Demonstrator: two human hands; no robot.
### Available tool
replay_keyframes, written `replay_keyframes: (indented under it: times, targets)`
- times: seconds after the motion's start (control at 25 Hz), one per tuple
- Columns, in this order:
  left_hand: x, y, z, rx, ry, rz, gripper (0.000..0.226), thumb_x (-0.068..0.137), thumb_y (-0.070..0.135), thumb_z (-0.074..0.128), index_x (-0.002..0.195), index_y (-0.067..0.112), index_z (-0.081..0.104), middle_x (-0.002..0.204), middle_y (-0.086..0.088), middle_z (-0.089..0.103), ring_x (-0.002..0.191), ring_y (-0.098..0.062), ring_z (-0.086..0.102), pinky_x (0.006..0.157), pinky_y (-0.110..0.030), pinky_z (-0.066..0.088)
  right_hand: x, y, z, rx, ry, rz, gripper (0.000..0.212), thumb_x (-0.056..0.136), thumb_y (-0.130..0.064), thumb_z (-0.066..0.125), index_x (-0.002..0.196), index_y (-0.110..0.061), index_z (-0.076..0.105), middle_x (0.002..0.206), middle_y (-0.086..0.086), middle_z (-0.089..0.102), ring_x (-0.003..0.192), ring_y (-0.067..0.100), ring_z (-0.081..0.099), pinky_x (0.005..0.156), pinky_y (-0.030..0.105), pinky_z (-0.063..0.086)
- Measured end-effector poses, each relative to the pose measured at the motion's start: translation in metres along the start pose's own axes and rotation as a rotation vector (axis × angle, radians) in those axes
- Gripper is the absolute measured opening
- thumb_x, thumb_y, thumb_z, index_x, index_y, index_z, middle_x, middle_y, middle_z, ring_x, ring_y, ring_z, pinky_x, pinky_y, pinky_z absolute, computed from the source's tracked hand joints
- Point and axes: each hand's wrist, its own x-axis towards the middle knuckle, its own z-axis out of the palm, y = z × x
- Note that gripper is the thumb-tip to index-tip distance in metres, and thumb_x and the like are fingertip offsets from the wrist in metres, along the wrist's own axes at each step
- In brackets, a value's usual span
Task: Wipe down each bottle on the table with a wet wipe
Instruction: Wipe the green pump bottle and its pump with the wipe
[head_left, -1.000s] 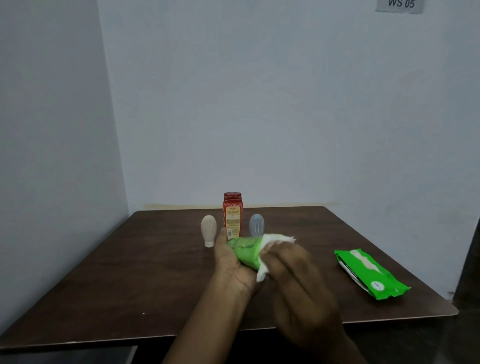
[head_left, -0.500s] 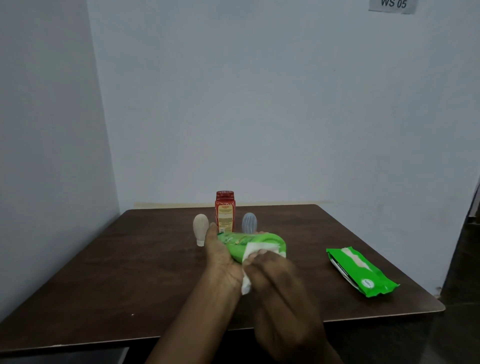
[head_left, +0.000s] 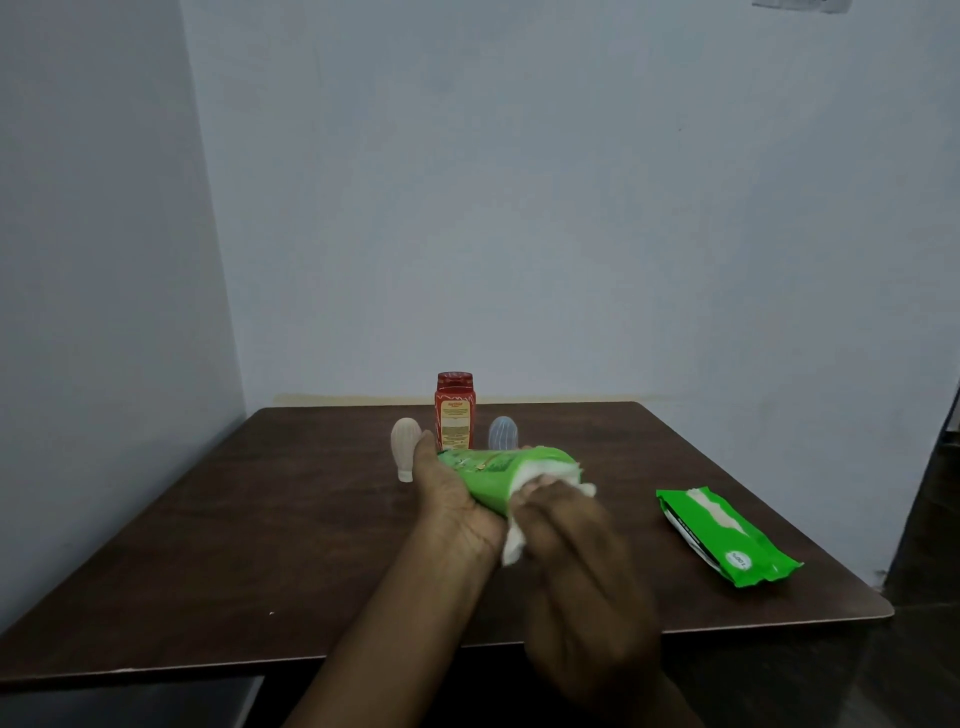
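Gripping the green plastic bottle (head_left: 493, 470) above the worktop (head_left: 311, 519), left hand (head_left: 457, 499); right hand (head_left: 566, 525), clutching the white wet wipe (head_left: 514, 545), is now sliding nearer along it, so this bottle's wiping is progressing.

Both my forearms come up bare from the bottom edge, no sleeve or cuff reaching as far as I can see. My left hand (head_left: 457, 499) wears no ring, watch or glove, and creases show across its wrist. My right hand (head_left: 582, 561) is equally unadorned, its outline blurred, knuckles rounded, fingers slender.
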Motion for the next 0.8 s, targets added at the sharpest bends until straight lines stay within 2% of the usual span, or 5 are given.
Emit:
replay_keyframes:
  times: [0.28,0.4,0.6,0.72,0.8]
  targets:
    - [-0.001,0.001,0.0,-0.011,0.014,0.008,0.086,0.082,0.069,0.06,0.145,0.017,0.038,0.142,-0.024,0.055,0.113,-0.04,0.063,0.083,-0.066,0.053,-0.01,0.004,0.001,-0.016,0.029,-0.045,0.026,0.09,0.0,0.052,0.104,0.005,0.073,0.114,0.018,0.069,0.115,0.028,0.065,0.093,0.043,0.053]
    - [0.006,0.0,0.001,-0.067,-0.005,0.004,0.086,0.077,0.067,0.064,0.144,0.02,0.037,0.138,-0.024,0.059,0.121,-0.039,0.062,0.1,-0.063,0.042,-0.011,0.011,0.002,0.011,0.05,0.012,0.036,0.073,0.015,0.056,0.104,0.005,0.073,0.112,0.018,0.069,0.114,0.028,0.064,0.091,0.045,0.053]
    - [-0.002,-0.003,0.003,-0.026,-0.056,0.084,0.07,0.085,0.064,0.059,0.13,0.013,0.046,0.122,-0.019,0.063,0.098,-0.036,0.063,0.081,-0.053,0.056,-0.027,0.028,-0.001,0.031,0.038,-0.061,0.03,0.091,-0.005,0.047,0.102,0.005,0.073,0.111,0.017,0.07,0.111,0.028,0.066,0.092,0.042,0.052]
    - [-0.01,-0.001,-0.001,0.19,-0.143,0.157,0.042,0.093,0.042,0.059,0.101,0.001,0.059,0.082,-0.016,0.067,0.072,-0.028,0.064,0.083,-0.046,0.056,-0.023,0.058,-0.009,0.093,0.013,0.277,0.027,0.089,0.002,0.049,0.104,0.001,0.072,0.111,0.008,0.069,0.11,0.019,0.063,0.095,0.037,0.049]
    - [-0.012,0.003,-0.009,0.426,-0.227,0.232,0.038,0.087,0.024,0.069,0.108,-0.008,0.064,0.095,-0.017,0.072,0.083,-0.029,0.07,0.09,-0.046,0.054,-0.018,0.064,-0.011,0.259,0.026,0.555,0.023,0.092,-0.005,0.05,0.1,-0.011,0.071,0.105,-0.001,0.07,0.104,0.012,0.064,0.09,0.031,0.05]
